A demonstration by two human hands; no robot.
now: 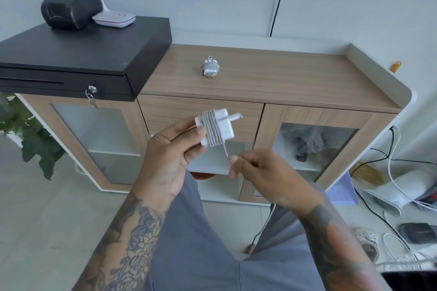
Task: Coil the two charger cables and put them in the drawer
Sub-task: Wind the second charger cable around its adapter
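My right hand [255,165] pinches the loose cable tail [225,150]; my left hand [175,146] grips the second charger [216,129], mostly wound. Beyond it the drawer [201,111] looks closed, and the first coiled charger [210,68] waits on the cabinet top [295,78]. Stowing remains.

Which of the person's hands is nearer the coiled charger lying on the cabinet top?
Left. The left hand is almost straight below the coiled charger in the picture; the right hand is lower and further right.
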